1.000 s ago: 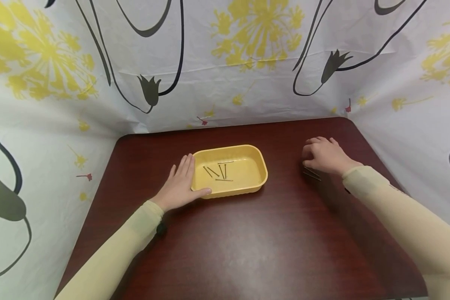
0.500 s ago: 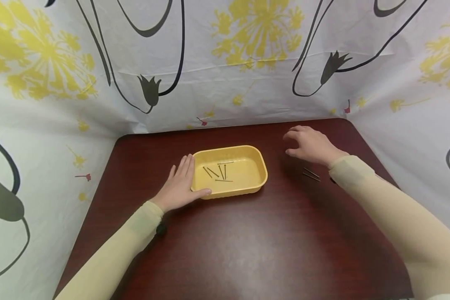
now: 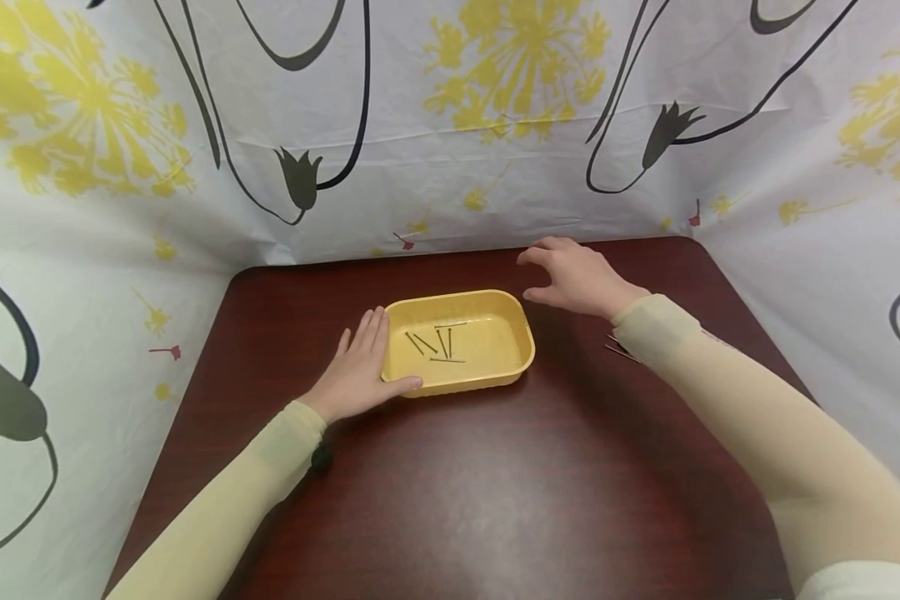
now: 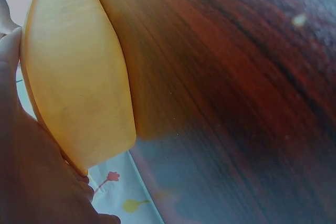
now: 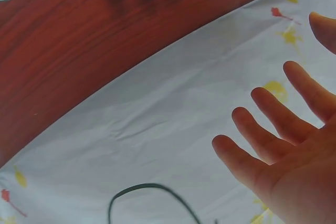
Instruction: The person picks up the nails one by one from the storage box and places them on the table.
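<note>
A yellow plastic tray [image 3: 498,346] sits on the dark red table with several thin nails [image 3: 450,343] lying in it. My left hand [image 3: 354,375] rests against its left end, fingers straight along the rim and thumb on the front edge. In the left wrist view the same hand lies along the top of the tray's outer wall [image 4: 79,77]. Just off the tray's right back corner hovers my right hand [image 3: 579,279]; its palm [image 5: 310,182] shows with fingers spread and holding nothing. Two loose nails [image 3: 622,353] lie on the tabletop, partly hidden by the right sleeve.
The wooden table [image 3: 450,500] has rounded back corners. A white cloth [image 3: 420,183] with yellow and grey flower prints hangs behind it and on both sides. The right forearm [image 3: 750,433] reaches across the table's right side.
My right hand has lifted off the two loose nails and moved left to near the tray, uncovering them and then half covering them with its sleeve. The left hand has stayed still.
</note>
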Action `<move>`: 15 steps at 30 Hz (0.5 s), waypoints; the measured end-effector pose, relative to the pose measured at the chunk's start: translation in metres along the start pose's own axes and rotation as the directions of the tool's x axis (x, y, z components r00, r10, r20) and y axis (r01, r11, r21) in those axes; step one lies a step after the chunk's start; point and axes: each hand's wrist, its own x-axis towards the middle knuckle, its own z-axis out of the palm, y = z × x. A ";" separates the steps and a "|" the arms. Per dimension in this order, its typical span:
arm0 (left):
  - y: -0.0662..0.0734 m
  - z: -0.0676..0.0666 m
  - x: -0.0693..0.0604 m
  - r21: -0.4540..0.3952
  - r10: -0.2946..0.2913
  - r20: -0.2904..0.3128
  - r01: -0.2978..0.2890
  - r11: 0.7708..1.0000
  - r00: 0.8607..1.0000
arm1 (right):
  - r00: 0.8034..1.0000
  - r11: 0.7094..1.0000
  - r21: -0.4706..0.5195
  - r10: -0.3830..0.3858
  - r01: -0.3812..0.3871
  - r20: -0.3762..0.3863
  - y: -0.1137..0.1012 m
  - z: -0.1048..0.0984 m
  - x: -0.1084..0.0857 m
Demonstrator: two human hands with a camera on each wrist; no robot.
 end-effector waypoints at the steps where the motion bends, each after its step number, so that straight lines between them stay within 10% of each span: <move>1: 0.000 0.000 0.000 0.000 0.002 0.002 -0.002 1.000 1.000 | 1.000 1.000 -0.001 -0.009 0.009 0.001 -0.003 0.000 0.003; 15: 0.000 -0.001 0.000 -0.004 -0.002 0.013 0.002 1.000 1.000 | 0.996 0.996 0.000 -0.088 0.088 0.009 -0.035 0.005 0.029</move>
